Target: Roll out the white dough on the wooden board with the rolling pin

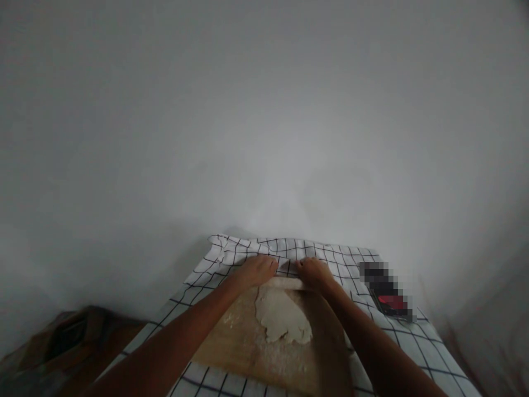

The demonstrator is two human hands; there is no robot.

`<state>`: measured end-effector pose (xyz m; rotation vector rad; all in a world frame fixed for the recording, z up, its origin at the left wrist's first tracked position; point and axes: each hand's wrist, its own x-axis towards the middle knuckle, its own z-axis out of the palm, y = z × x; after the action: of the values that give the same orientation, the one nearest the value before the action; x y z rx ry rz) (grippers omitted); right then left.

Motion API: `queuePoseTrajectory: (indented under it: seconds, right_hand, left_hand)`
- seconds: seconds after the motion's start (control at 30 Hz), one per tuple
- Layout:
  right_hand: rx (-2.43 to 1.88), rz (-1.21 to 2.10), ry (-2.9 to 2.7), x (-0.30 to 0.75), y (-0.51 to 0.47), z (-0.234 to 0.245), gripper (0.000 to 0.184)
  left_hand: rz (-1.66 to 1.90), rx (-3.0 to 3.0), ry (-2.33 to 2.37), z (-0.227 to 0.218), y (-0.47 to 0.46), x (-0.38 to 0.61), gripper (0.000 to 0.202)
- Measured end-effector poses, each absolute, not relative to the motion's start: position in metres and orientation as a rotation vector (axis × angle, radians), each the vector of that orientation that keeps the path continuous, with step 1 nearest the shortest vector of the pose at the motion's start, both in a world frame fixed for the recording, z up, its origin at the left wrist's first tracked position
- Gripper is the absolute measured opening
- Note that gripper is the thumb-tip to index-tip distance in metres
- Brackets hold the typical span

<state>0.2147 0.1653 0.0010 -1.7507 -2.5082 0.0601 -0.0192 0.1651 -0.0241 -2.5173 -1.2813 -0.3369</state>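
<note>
Two fists, the person's left hand [261,269] and right hand [314,271], grip a rolling pin [286,283] by its ends at the far edge of the dough [283,318]. Uneven pressure could tear the dough's ragged near edge; slack in the checked cloth [343,267] could let the board [231,347] beneath the dough slide.

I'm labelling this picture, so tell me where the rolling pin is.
Low in the head view, just right of centre, the rolling pin runs between left hand and right hand, at the far edge of the dough.
</note>
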Motion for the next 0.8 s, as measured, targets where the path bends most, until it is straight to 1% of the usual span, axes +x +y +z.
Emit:
queuePoseTrajectory:
  seconds: [0.1,0.2,0.3,0.47,0.6,0.7,0.8]
  right_hand:
    - [-1.691,-0.006,-2.510,0.219,0.139,0.003,0.038]
    - [-1.730,-0.032,-2.385,0.221,0.108,0.007,0.035]
    - [-1.748,-0.017,-2.297,0.220,0.078,0.012,0.038]
    - [-1.683,-0.021,-2.291,0.217,0.027,0.007,0.048]
    - [-1.629,-0.071,-2.237,0.218,-0.016,-0.009,0.052]
    - [-1.584,-0.032,-2.244,0.220,-0.041,-0.020,0.051]
    - [-1.557,-0.077,-2.231,0.221,-0.049,-0.027,0.052]
  left_hand:
    - [-0.293,-2.492,-1.324,-0.018,0.144,-0.014,0.027]
    - [-0.418,-2.418,-1.422,-0.012,0.115,-0.008,0.031]
    - [-0.524,-2.376,-1.406,-0.012,0.086,-0.005,0.037]
    - [-0.569,-2.364,-1.336,-0.021,0.035,-0.010,0.045]
    - [-0.610,-2.341,-1.444,-0.026,-0.006,-0.013,0.045]
    - [-0.642,-2.365,-1.445,-0.028,-0.028,-0.018,0.043]
    - [-0.657,-2.387,-1.420,-0.029,-0.039,-0.022,0.043]
